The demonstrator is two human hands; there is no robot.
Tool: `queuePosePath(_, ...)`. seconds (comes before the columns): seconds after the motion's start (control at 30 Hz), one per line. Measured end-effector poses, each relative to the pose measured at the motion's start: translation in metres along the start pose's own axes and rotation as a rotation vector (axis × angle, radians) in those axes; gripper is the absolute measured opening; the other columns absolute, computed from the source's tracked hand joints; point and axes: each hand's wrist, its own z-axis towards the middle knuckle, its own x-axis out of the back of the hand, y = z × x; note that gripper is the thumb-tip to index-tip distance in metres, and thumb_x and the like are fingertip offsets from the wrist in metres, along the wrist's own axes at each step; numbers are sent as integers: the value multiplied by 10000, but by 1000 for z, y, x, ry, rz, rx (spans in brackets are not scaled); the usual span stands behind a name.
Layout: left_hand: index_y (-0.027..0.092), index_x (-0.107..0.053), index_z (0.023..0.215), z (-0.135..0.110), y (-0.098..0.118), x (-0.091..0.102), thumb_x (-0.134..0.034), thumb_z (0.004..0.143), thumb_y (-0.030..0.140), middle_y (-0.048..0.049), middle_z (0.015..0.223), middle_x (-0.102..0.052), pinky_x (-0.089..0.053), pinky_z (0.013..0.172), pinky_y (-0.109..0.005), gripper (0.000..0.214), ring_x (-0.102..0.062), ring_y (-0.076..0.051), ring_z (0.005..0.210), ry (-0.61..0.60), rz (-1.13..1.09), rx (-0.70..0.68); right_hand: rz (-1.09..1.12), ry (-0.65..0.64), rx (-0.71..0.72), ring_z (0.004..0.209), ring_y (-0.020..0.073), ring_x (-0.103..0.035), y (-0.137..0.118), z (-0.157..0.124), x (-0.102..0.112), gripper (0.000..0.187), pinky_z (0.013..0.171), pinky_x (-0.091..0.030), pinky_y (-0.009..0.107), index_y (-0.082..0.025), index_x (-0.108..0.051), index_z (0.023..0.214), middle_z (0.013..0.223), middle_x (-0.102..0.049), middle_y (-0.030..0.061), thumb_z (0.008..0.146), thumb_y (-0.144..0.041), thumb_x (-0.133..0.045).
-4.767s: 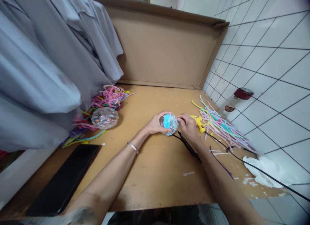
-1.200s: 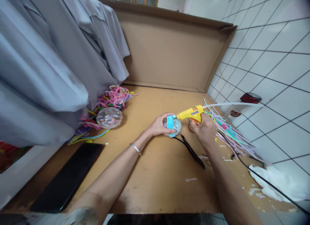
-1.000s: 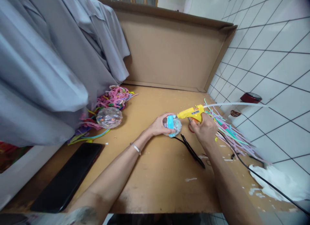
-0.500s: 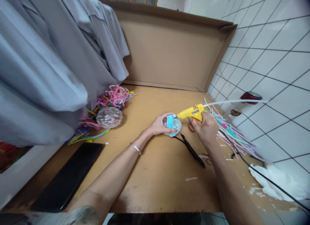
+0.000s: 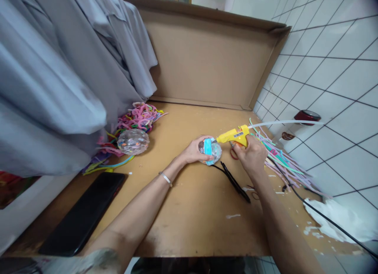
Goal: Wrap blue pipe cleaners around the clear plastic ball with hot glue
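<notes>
My left hand [image 5: 193, 151] is closed round a small clear ball [image 5: 210, 152] that has a blue fuzzy strip wound on it, and holds it down on the wooden table [image 5: 189, 199]. My right hand [image 5: 252, 156] grips a yellow glue gun [image 5: 234, 136], its nozzle touching the top of the ball. A white glue stick juts from the gun's back toward the right. A black pair of scissors [image 5: 234, 182] lies just below the ball.
A second clear ball [image 5: 132, 141] rests on a heap of coloured pipe cleaners [image 5: 137, 118] at the left. More pipe cleaners [image 5: 280, 161] lie at the right by the tiled wall. A black phone [image 5: 84, 213] lies front left. Grey cloth [image 5: 53, 77] hangs at left; a cardboard panel [image 5: 206, 61] stands behind.
My right hand has picked up the glue gun from the table and brought its nozzle onto the ball. Over the last second the gun has edged slightly left; my left hand keeps the ball still.
</notes>
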Motion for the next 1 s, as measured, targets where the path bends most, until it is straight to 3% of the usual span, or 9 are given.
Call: queuePosePath(1.0, 160, -589, 1218, 0, 0, 0, -861, 507, 251, -82, 1168, -625, -464, 961, -352, 766, -606, -210, 1027, 3, 6, -3, 1, 26, -8, 690, 204, -507, -2, 0, 1, 142, 605, -315, 293, -211, -540, 760, 751, -601, 56, 789, -347, -516)
